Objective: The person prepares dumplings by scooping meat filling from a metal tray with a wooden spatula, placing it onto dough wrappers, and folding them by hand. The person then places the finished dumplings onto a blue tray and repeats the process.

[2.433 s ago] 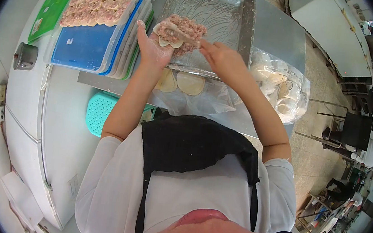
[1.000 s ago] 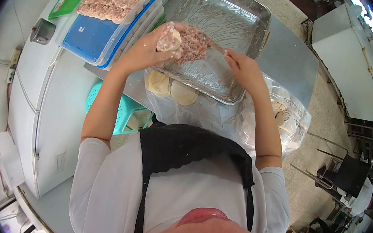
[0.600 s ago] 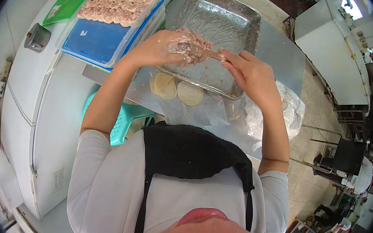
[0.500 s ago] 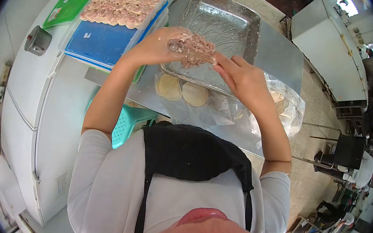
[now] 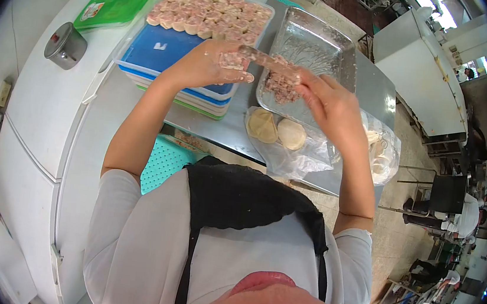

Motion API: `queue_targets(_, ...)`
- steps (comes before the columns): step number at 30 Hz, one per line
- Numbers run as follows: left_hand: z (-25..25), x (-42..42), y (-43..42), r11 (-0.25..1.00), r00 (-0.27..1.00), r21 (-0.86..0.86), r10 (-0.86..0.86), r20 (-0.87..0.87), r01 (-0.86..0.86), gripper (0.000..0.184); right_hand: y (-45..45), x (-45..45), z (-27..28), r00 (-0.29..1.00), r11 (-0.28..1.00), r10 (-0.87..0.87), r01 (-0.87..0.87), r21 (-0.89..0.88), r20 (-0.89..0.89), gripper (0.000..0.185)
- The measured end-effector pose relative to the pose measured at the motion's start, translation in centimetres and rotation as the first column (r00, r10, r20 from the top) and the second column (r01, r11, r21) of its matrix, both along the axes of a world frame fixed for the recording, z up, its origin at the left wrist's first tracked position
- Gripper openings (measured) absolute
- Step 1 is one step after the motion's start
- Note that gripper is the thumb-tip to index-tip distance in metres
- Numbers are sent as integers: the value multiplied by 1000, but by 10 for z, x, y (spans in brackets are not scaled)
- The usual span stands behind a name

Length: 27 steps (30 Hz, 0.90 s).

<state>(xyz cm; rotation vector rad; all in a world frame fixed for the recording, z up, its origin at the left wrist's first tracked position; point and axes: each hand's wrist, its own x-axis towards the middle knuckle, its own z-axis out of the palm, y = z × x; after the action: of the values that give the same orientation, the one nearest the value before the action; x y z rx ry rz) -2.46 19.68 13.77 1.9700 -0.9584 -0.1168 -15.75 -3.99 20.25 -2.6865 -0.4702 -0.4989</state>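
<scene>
Holding a small, pale dough wrapper packed with pink minced meat (image 5: 233,62) in the cupped left hand (image 5: 208,62), with fingers curled around it, between the stack of containers and a rectangular silver metal tray (image 5: 317,46). Gripping a flat, narrow, meat-smeared spreading tool (image 5: 269,61) by one end in the right hand (image 5: 327,100), above that tray, and reaching its tip across toward the left fingers; hands apart, bridged only by the tool. Cannot tell from this angle about contact between tip and filling. Probably pressing or smoothing, judging by the tool's lie: best done nearly flat, with light strokes, turning the wrapper in the palm to fill it evenly without tearing thin dough. Take small scoops from the coarse pink meat mound (image 5: 282,89) in the tray. Wipe any excess there, well away from the flat, round, cream-coloured wrappers (image 5: 262,125) on clear plastic (image 5: 289,164) beside the tray on the grey metal tabletop (image 5: 376,77). For size, match the close-set, meat-topped dumplings (image 5: 210,13) in the clear plastic container (image 5: 267,21), above a blue lid (image 5: 158,48)
</scene>
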Motion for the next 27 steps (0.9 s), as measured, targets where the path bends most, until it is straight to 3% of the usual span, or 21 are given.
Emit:
queue_targets(2, 2, 5, 16, 1000, 999, 13, 10, -52, -9, 35, 23, 9, -23, 1000, 999, 11, -11, -31, -6, 27)
queue_targets(4, 14, 5, 29, 994, 995, 57, -94, 34, 92, 38, 35, 20, -39, 1000, 998, 27, -28, -59, -17, 28)
queue_targets(7, 10, 14, 59, 999, 998, 37, -8, 69, 5, 42, 24, 29, -45, 994, 994, 98, -96, 49, -43, 27)
queue_targets(9, -5, 40, 91, 996, 996, 56, 71, 53, -74, 48, 9, 22, -51, 992, 973, 9, 21, 232, -128, 28)
queue_targets(10, -13, 53, 107, 986, 988, 79, 147, 38, -150, 55, 0, 16, -58, 992, 973, 8, 22, 231, -128, 28)
queue_targets(11, -19, 62, 122, 986, 989, 80, 144, 35, -146, 55, -11, 7, -67, 976, 937, -71, 136, 321, -207, 29)
queue_targets(12, -25, 71, 133, 970, 969, 106, 206, 134, -221, 53, -20, -2, -75, 946, 882, -142, 254, 398, -291, 30)
queue_targets(13, -26, 75, 138, 948, 937, 124, 260, 232, -293, 51, -29, -12, -84, 944, 879, -150, 263, 397, -293, 30)
queue_targets(15, -26, 71, 132, 957, 927, 109, 225, 301, -268, 52, -42, -30, -98, 874, 695, -221, 452, 559, -432, 31)
queue_targets(16, -25, 68, 126, 964, 907, 93, 200, 372, -250, 54, -42, -38, -103, 871, 690, -229, 460, 559, -435, 31)
queue_targets(17, -24, 66, 115, 966, 909, 96, 189, 371, -240, 54, -42, -46, -106, 845, 626, -256, 515, 586, -469, 30)
queue_targets(18, -22, 63, 99, 985, 957, 73, 130, 259, -154, 57, -42, -52, -109, 817, 557, -281, 566, 608, -504, 29)
queue_targets(19, -20, 60, 83, 997, 987, 41, 62, 146, -69, 60, -41, -56, -113, 813, 548, -289, 574, 609, -505, 29)
queue_targets(22, -12, 44, 38, 990, 996, 134, 38, 85, -50, 67, -39, -65, -122, 793, 491, -330, 608, 624, -513, 29)
queue_targets(23, -16, 44, 27, 990, 996, 140, 21, 86, -33, 67, -41, -65, -124, 814, 516, -316, 579, 631, -487, 30)
queue_targets(25, -26, 44, 8, 979, 964, 200, -21, 265, -33, 68, -43, -71, -127, 829, 528, -312, 557, 641, -463, 32)
queue_targets(27, -24, 41, -3, 974, 969, 229, -50, 241, -7, 68, -44, -78, -125, 828, 505, -317, 561, 656, -463, 32)
